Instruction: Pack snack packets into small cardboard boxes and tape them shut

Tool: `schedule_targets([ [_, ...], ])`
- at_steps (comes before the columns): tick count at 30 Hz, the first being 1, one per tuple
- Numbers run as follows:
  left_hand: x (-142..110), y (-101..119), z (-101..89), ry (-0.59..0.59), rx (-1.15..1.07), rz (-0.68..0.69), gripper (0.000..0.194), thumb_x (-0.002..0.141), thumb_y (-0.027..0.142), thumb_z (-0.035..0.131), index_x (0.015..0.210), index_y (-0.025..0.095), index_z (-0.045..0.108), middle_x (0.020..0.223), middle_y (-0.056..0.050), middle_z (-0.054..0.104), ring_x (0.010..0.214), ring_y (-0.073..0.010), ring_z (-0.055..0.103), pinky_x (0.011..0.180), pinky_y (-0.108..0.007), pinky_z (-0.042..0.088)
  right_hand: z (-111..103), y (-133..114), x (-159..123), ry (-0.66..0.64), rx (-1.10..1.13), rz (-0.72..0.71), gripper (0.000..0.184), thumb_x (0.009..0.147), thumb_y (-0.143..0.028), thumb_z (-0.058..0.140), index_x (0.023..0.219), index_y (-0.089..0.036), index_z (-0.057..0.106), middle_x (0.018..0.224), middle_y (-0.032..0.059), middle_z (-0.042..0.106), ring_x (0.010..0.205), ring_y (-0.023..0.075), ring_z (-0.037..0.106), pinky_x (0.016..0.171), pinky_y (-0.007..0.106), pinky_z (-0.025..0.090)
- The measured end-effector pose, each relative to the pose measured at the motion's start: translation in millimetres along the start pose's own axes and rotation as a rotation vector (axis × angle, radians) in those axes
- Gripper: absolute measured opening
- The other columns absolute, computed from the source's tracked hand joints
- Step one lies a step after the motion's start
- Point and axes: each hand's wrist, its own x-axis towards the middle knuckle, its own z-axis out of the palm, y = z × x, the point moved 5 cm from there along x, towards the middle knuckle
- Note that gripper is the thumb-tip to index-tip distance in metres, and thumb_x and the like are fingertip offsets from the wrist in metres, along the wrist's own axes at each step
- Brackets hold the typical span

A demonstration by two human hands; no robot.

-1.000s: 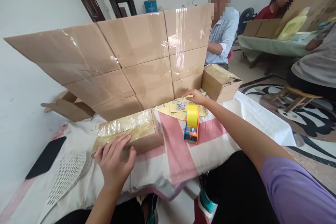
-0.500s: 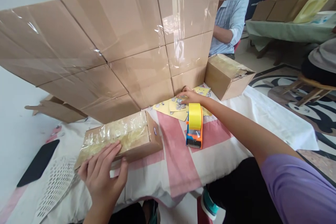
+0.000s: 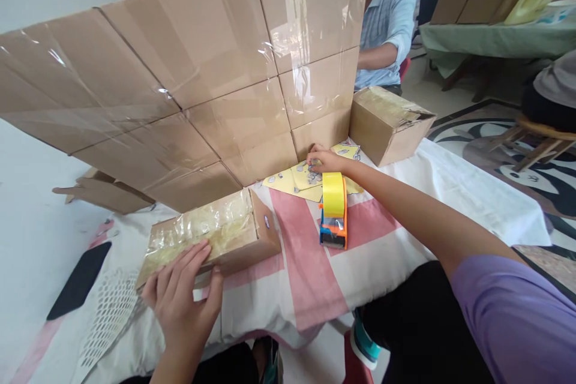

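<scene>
My left hand (image 3: 184,294) lies over the near left end of a brown cardboard box (image 3: 265,234), fingers stretched on its taped top and thumb apart at the front side. My right hand (image 3: 327,161) reaches across to yellow printed sheets (image 3: 281,183) with grey cartoon figures. Its fingers are curled together over a smaller yellow card (image 3: 302,177) on the pile; what the fingertips pinch is hidden. Just below that wrist stands a tape dispenser (image 3: 333,210), orange and blue with a yellow roll. Behind the sheets rises a large panel of taped cardboard boxes (image 3: 229,66).
Another cardboard box (image 3: 389,126) sits at the right. An open carton (image 3: 105,192), a black flat object (image 3: 80,281) and white netting (image 3: 105,312) lie left on the pink-and-white tablecloth (image 3: 310,276). A person (image 3: 387,30) sits behind the panel; a green-covered table (image 3: 486,45) stands farther back.
The fingers of my right hand have curled in more over the yellow card. My left hand remains on the box. The view has shifted slightly.
</scene>
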Motion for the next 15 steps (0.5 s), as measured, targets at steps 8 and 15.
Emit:
schedule_targets([
  [8, 0.8, 1.0, -0.4, -0.003, -0.005, -0.013, 0.033, 0.084, 0.017, 0.069, 0.117, 0.022, 0.067, 0.114, -0.012, 0.077, 0.105, -0.0328, 0.071, 0.096, -0.048, 0.041, -2.1, -5.4, -2.0, 0.045, 0.163, -0.029, 0.016, 0.088, -0.024, 0.058, 0.098, -0.015, 0.067, 0.091, 0.0046, 0.072, 0.08, 0.0163, 0.063, 0.07, 0.024, 0.042],
  [15, 0.0, 0.6, -0.6, -0.013, 0.002, -0.015, 0.032, 0.085, 0.018, 0.068, 0.117, 0.023, 0.067, 0.114, -0.011, 0.076, 0.103, -0.0321, 0.07, 0.096, -0.048, 0.041, -12.3, -7.0, -3.7, 0.139, 0.247, -0.026, 0.016, 0.086, -0.022, 0.058, 0.091, -0.015, 0.072, 0.093, 0.007, 0.073, 0.084, 0.0178, 0.065, 0.076, 0.027, 0.048],
])
